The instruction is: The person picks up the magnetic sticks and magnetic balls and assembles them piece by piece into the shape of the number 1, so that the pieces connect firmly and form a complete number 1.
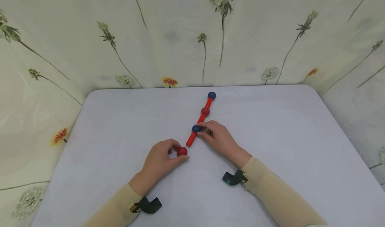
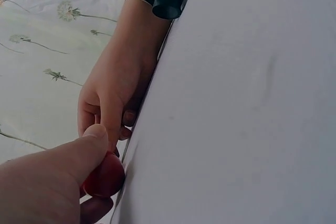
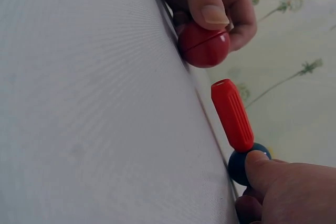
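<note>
A chain of red rods and balls runs slantwise over the white table. Its far end is a blue ball (image 1: pixel 212 95), then comes a red ball (image 1: pixel 205 111), then a nearer blue ball (image 1: pixel 196 128). My right hand (image 1: pixel 221 138) pinches that nearer blue ball between thumb and fingers. From it a red rod (image 3: pixel 232 115) with grooved sides sticks out toward my left hand (image 1: pixel 160 158). The left thumb and fingers pinch a loose red ball (image 3: pixel 205 47), which has a seam line round it. A small gap separates this ball from the rod's free end.
The white table (image 1: pixel 270 120) has rounded far corners. A cloth printed with dandelions (image 1: pixel 168 53) hangs behind it and along both sides. Each wrist wears a dark camera mount, the left one (image 1: pixel 148 205) and the right one (image 1: pixel 233 178) close over the tabletop.
</note>
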Action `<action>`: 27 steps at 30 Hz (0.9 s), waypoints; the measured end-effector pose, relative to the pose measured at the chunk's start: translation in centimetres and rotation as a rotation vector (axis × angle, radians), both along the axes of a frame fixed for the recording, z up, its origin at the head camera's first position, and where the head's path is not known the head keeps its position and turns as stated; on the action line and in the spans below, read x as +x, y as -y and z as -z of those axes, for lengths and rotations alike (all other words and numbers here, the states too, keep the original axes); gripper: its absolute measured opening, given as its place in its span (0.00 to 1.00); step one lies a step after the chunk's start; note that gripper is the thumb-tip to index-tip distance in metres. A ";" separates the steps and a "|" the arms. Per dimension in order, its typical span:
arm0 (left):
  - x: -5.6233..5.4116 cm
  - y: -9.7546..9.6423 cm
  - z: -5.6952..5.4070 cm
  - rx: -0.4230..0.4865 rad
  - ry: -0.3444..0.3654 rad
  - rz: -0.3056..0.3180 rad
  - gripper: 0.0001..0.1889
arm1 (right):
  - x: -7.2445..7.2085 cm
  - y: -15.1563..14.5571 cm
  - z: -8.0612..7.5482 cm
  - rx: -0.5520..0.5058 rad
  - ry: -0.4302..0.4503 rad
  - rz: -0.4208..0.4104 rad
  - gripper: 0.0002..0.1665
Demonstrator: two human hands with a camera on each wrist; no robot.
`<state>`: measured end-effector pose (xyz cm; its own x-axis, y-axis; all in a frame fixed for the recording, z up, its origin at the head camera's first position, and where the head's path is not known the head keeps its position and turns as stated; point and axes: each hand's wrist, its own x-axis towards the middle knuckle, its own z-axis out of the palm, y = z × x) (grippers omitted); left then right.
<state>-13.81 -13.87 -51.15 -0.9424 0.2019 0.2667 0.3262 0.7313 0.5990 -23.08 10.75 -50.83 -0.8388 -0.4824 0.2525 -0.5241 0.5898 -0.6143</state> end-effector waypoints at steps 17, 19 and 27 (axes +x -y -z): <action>-0.7 -0.6 0.4 -0.007 -0.060 -0.015 0.22 | -0.1 0.0 0.2 -0.011 -0.005 -0.008 0.23; -0.8 -0.8 0.5 -0.007 -0.060 -0.018 0.22 | -0.1 0.0 0.2 -0.007 -0.002 -0.005 0.23; -0.9 -0.9 0.4 -0.027 -0.064 -0.012 0.23 | -0.1 -0.1 0.3 -0.004 0.008 -0.002 0.23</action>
<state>-14.70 -12.94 -51.54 -0.9261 0.1982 0.3210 0.3539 0.7511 0.5573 -23.20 10.82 -51.09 -0.8397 -0.4834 0.2475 -0.5203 0.5859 -0.6213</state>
